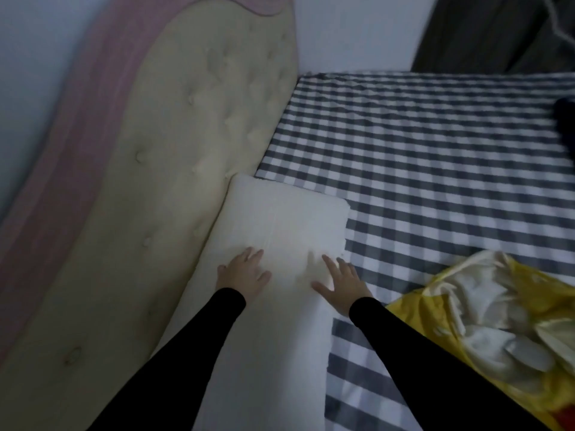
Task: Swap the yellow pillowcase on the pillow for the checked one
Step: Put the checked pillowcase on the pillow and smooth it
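A bare white pillow (280,219) lies along the headboard on the checked bed, with no case on it. My left hand (244,273) rests flat on its left side, fingers straight. Flat on the pillow's right side, near its edge, lies my right hand (340,281) with its fingers spread. The yellow pillowcase (485,325) is crumpled in a heap on the bed to my right, apart from both hands. I see checked fabric only as the bed cover; a separate checked pillowcase cannot be told.
A cream tufted headboard (174,169) with a pink border stands close on the left. The grey-and-white checked bed sheet (420,144) stretches away to the right. A dark object (564,122) sits at the right edge, and a dark curtain (497,29) hangs behind.
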A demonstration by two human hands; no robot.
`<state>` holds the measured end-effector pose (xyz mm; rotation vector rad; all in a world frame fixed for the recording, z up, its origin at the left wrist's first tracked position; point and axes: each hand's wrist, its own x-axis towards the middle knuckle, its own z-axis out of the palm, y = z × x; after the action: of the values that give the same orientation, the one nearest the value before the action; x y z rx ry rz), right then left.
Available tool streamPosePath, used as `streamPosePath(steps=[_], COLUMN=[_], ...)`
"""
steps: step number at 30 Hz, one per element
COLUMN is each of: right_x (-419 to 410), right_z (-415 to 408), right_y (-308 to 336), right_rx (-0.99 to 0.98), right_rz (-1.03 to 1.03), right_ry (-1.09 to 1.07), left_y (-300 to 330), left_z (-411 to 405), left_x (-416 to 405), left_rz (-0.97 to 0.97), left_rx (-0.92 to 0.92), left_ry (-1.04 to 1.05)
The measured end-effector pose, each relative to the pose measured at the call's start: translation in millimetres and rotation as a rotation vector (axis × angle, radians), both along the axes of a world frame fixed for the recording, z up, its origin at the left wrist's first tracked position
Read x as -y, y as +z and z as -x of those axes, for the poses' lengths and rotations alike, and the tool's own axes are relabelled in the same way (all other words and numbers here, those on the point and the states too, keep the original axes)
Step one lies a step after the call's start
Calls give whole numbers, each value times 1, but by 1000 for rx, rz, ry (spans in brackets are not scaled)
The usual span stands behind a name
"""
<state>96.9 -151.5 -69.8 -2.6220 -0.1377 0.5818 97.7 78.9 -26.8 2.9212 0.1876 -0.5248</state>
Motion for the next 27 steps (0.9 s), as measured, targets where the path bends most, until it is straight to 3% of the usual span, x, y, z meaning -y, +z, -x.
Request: streamPosePath(steps=[5,14,27], right_x=[90,277,549], right_z=[51,173,304], right_y=[11,31,18], right_rx=[-40,-16,-94], right_rz=[13,24,-136], right_ry=[-186,-434,-833], left_y=[26,39,3], left_z=[12,66,149], left_x=[73,276,562], left_rz=[169,391,482], left_rx=[88,-24,-145], left_ry=[-102,-363,-525])
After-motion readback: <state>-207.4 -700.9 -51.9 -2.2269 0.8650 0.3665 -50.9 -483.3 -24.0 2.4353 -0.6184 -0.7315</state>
